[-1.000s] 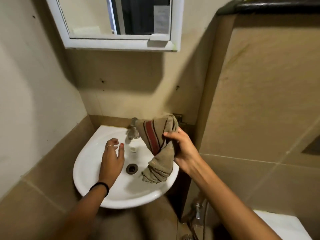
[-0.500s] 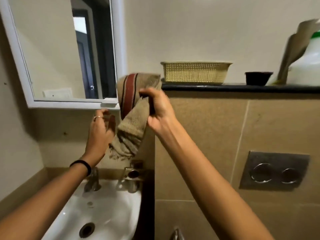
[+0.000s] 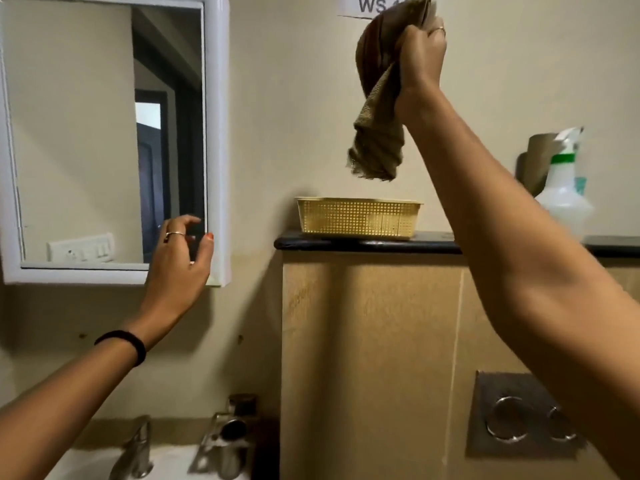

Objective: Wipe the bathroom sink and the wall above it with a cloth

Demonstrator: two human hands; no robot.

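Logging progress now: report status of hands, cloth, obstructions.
Right hand grips cloth high against wall. Left hand open by mirror, holding nothing. Basket on ledge beneath cloth.

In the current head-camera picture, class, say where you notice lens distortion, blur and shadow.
Head view: wide-angle bending curves the mirror frame's edges; the tap at the bottom edge looks soft and blurred; the raised right hand gripping the cloth is slightly smeared; a soft shadow lies on the wall below the mirror.
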